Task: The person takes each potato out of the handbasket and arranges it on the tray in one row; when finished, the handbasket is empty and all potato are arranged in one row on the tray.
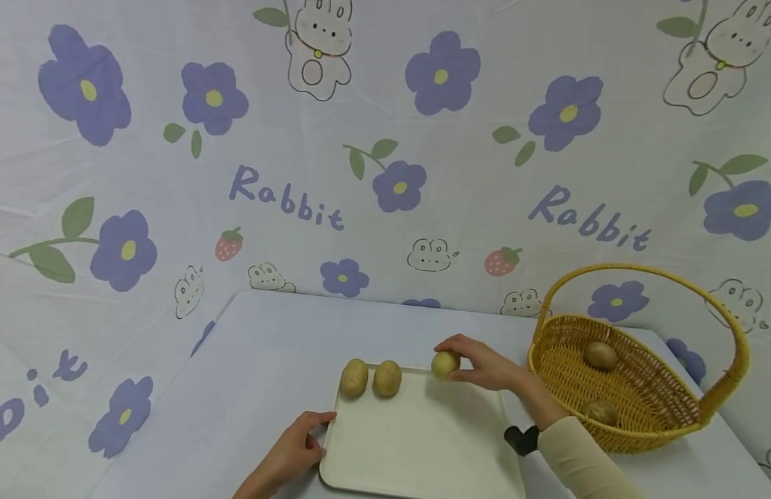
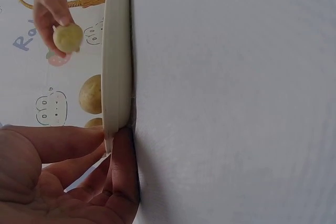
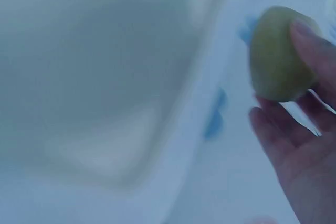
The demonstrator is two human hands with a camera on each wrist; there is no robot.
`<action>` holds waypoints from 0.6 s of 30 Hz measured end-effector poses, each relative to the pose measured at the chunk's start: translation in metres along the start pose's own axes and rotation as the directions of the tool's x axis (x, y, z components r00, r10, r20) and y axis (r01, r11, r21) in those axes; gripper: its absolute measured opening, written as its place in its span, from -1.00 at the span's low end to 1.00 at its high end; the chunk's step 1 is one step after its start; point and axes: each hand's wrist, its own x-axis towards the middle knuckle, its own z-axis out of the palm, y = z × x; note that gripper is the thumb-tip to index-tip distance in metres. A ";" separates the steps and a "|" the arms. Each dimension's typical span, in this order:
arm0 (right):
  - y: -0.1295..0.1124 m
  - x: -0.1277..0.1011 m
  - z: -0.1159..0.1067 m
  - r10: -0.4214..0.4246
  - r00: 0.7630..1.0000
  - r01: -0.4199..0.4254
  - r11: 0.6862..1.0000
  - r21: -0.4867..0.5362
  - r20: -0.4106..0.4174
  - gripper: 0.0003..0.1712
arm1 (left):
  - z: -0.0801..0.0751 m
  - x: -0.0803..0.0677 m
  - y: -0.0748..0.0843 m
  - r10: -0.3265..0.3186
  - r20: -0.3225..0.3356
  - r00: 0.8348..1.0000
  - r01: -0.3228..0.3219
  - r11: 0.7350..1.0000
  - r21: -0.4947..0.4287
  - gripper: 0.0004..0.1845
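Head view shows the right hand (image 1: 491, 369) pinching a small potato (image 1: 445, 364) at its fingertips, held at the far edge of the cream tray (image 1: 422, 443). 2 potatoes (image 1: 370, 378) lie on the tray to the left of those fingers, near but apart. The left hand (image 1: 294, 450) rests relaxed fingers against the tray's near-left corner. The wicker basket (image 1: 634, 388), behind the right wrist, holds 2 more. The right wrist view is blurred; whether the potato touches the tray is unclear.

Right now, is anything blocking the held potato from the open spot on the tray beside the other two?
Nothing visible does. The right hand holds the potato over the tray's far edge; the two potatoes lie further left, leaving bare tray between.
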 end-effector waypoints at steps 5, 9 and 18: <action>0.004 0.013 0.037 -0.066 0.998 0.066 0.998 -0.020 -0.001 -0.45 | 0.001 0.001 0.000 0.008 -0.001 1.000 -0.008 1.000 0.006 -0.42; 0.006 0.017 0.053 -0.116 0.993 0.116 0.993 -0.022 -0.017 -0.45 | 0.002 0.001 -0.001 0.012 -0.001 1.000 -0.012 1.000 -0.009 -0.42; 0.005 0.018 0.062 -0.011 0.999 0.014 0.998 0.053 -0.051 -0.43 | 0.002 0.001 -0.002 0.027 -0.003 1.000 -0.027 1.000 -0.004 -0.41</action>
